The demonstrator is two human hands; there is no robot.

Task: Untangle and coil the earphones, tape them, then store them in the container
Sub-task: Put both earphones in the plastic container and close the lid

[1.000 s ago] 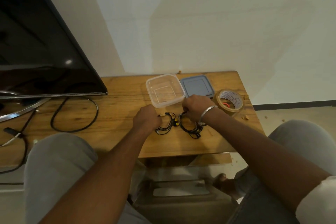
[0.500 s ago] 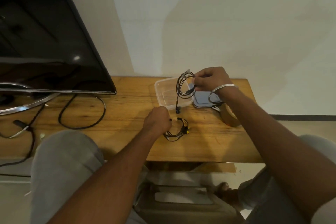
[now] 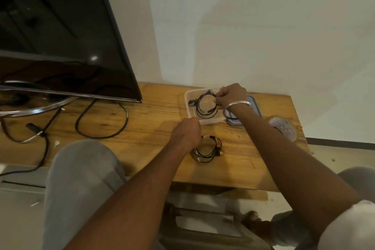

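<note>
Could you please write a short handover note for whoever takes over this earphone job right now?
Right hand: fingers pinch one coiled pair of earphones, held in or just over the clear container; I cannot tell whether it touches the bottom.
Left hand: closed on the second coiled pair, which lies on the wooden table in front of the container.
The blue lid lies off beside the container; the tape roll sits at the table's right end.
Done: both pairs coiled; the second shows tape.
Left: release the first pair, store the second.
</note>
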